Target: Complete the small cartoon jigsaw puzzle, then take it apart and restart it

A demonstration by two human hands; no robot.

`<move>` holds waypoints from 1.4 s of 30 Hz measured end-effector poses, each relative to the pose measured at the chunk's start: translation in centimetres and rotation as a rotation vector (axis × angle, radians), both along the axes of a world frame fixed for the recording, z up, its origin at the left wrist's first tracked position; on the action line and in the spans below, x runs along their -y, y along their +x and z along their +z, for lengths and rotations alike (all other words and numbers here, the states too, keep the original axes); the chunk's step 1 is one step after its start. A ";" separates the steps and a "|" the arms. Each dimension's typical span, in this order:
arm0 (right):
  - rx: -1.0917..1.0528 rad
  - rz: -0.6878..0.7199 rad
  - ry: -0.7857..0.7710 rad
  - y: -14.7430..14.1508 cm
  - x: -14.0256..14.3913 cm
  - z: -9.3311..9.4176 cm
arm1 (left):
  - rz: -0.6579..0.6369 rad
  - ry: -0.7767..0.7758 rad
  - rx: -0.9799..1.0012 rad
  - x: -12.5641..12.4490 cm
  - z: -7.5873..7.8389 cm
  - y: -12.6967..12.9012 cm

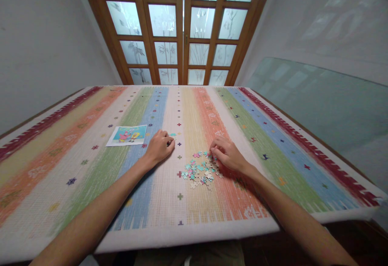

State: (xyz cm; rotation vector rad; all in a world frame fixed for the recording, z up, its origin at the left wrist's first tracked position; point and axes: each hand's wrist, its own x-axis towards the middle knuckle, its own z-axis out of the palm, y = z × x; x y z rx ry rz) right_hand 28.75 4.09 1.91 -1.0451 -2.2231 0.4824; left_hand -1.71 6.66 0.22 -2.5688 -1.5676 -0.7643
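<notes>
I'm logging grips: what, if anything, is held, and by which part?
Cannot tell: left hand is by a piece, right hand at the pile; grips unclear.

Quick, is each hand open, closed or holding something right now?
Left hand: curled by a teal puzzle piece; can't tell if it's gripping it.
Right hand: curled at the puzzle pile's edge; can't tell if it holds one.

A striped cloth [165, 201] covers the surface [100, 201]; on it, a cartoon picture [127, 135] lies left, with loose puzzle pieces [198, 169] heaped nearer and to its right.
</notes>
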 end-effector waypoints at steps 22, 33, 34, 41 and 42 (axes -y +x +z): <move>0.154 0.083 -0.202 0.9 -0.3 0.2 | -0.444 -0.169 0.214 5.1 0.6 4.6; -0.228 0.105 -0.476 -0.7 0.8 0.3 | -0.490 -0.103 0.346 6.2 0.3 5.7; -0.241 0.112 -0.485 -1.0 1.1 0.3 | -0.495 -0.101 0.352 6.4 0.3 5.8; -0.205 0.139 -0.452 -1.8 1.9 0.6 | -0.477 -0.020 0.352 6.2 0.2 5.8; -0.209 0.131 -0.452 -1.8 1.9 0.6 | -0.459 0.008 0.331 5.8 0.2 5.5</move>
